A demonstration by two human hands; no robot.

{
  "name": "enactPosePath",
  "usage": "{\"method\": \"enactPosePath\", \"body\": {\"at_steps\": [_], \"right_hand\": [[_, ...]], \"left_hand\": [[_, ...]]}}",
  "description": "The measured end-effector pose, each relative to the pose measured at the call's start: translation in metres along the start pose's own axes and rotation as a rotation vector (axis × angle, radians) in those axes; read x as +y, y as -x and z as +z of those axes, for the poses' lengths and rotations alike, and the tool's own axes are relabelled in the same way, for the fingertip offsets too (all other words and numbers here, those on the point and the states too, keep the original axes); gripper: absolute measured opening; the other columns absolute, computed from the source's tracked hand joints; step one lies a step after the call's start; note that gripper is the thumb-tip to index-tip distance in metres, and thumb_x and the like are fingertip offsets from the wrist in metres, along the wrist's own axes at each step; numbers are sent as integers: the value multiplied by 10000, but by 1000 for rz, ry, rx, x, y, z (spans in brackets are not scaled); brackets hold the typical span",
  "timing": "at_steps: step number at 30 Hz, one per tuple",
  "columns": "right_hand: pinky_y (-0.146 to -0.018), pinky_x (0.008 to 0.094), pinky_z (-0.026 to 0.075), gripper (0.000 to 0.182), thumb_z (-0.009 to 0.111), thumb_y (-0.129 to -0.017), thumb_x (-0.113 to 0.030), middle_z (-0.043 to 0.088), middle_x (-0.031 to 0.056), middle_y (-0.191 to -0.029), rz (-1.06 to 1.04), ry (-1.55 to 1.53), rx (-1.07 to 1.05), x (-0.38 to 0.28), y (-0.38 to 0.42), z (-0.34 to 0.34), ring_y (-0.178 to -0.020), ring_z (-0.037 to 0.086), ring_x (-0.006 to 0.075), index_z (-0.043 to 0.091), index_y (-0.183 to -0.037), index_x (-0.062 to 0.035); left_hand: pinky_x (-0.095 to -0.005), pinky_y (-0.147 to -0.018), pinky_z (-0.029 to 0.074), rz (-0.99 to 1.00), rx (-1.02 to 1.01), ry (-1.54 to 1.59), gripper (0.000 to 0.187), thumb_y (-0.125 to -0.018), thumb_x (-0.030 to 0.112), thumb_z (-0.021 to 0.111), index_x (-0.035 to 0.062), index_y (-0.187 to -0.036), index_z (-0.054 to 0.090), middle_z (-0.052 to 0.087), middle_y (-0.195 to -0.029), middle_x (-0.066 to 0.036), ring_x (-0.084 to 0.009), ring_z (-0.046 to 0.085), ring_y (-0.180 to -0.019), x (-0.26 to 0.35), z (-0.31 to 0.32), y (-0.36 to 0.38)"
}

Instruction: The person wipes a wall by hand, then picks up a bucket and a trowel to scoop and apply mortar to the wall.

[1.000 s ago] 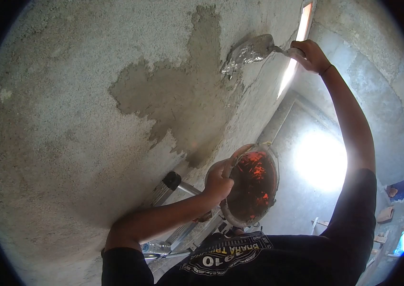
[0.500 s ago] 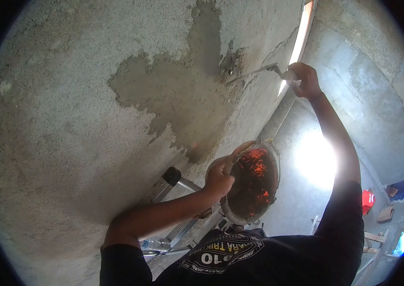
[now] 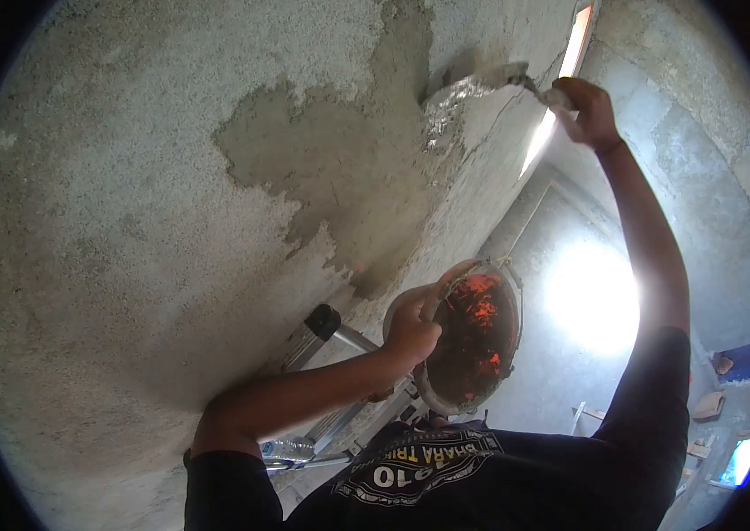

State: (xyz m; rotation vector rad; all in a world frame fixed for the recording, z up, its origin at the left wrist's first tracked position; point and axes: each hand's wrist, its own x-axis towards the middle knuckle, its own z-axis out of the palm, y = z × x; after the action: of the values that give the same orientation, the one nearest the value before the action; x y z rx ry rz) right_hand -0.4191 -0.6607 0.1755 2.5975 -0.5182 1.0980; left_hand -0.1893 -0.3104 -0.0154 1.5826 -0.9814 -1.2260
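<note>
My left hand (image 3: 415,332) is closed round the rim of a mortar-stained bucket (image 3: 428,396), holding it tilted near my chest. Its inside is dark with bright orange-red patches. High on the right, my right hand (image 3: 589,111) grips the handle of a trowel (image 3: 481,82). The trowel's blade lies close along the rough wall (image 3: 127,221), at the upper right edge of a damp, darker patch of mortar (image 3: 331,159). A shiny wet streak shows just below the blade.
A metal ladder (image 3: 326,323) with a black end cap leans near the wall under my left forearm. A plastic bottle (image 3: 289,450) lies beside it. A narrow bright opening (image 3: 574,44) runs along the upper right. Strong light glares off the right side.
My right hand and the trowel have moved up and slightly right, and the blade has turned flatter to the wall. My left hand and the bucket have barely shifted.
</note>
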Motion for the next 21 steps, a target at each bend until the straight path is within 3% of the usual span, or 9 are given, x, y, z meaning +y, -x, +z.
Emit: {"method": "enactPosePath", "body": {"at_steps": [2,4,8,11,13,16,17,20,21], "right_hand": [[-634,389,530,455,613,-865,-470,657,160,-808,-50,54,68,-1,-14,-17,-691,655,333,636,-1001,-37],[-613,382,508,435,594,-875,-444,628,168,-759,-9,24,63,-7,-14,-25,-655,632,336,629,-987,-25],[-551,384,439,375,540,-884,-383,522,155,-635,80,-304,-27,-11,15,-15,-560,547,330,595,-874,-12],[-550,397,441,406,539,-885,-416,526,154,-624,23,-270,-137,-25,28,-5,-554,546,335,593,-840,-16],[-552,406,446,437,530,-891,-453,540,155,-629,125,-165,-343,-35,31,-2,-557,553,344,597,-847,-24],[-555,414,449,451,524,-893,-477,557,165,-634,73,-224,-283,-19,33,21,-564,565,364,605,-868,-34],[-612,440,469,451,524,-898,-477,593,188,-695,104,-181,-340,-10,31,26,-641,595,386,617,-929,-38],[-686,471,478,470,521,-902,-481,625,210,-783,-5,-27,-260,11,15,28,-741,611,403,622,-1000,-33],[-710,478,479,473,517,-905,-480,632,214,-812,24,18,-306,17,5,21,-777,612,408,621,-1024,-34]], "left_hand": [[-304,-872,456,59,10,-32,566,-667,-56,499,26,-1218,605,661,-1029,-122,-242,623,-990,-4,0,-4],[-246,-564,445,101,7,2,604,-668,-122,467,47,-1234,593,639,-885,-17,-92,568,-680,-4,0,-4],[-245,-568,443,92,12,14,605,-664,-128,465,46,-1229,594,643,-899,-20,-94,567,-682,-1,0,-3],[-243,-565,439,86,-7,33,609,-667,-124,467,49,-1238,592,639,-878,-21,-95,562,-672,1,-1,-1],[-292,-867,457,-39,-18,-20,593,-673,-59,501,37,-1252,589,669,-1042,-113,-222,624,-996,12,-2,4],[-288,-871,455,-133,-48,-20,585,-676,-58,501,33,-1247,592,666,-1050,-118,-218,622,-1007,18,-3,5],[-288,-871,455,-136,-49,-23,585,-676,-58,501,33,-1247,592,666,-1050,-118,-218,622,-1007,14,-2,5],[-291,-872,455,-4,-4,-9,566,-678,-55,505,30,-1229,600,664,-1047,-121,-220,622,-1000,-1,0,-1],[-262,-717,447,25,-4,1,588,-680,-82,486,45,-1244,593,644,-937,-65,-151,587,-826,-4,0,-3]]}}
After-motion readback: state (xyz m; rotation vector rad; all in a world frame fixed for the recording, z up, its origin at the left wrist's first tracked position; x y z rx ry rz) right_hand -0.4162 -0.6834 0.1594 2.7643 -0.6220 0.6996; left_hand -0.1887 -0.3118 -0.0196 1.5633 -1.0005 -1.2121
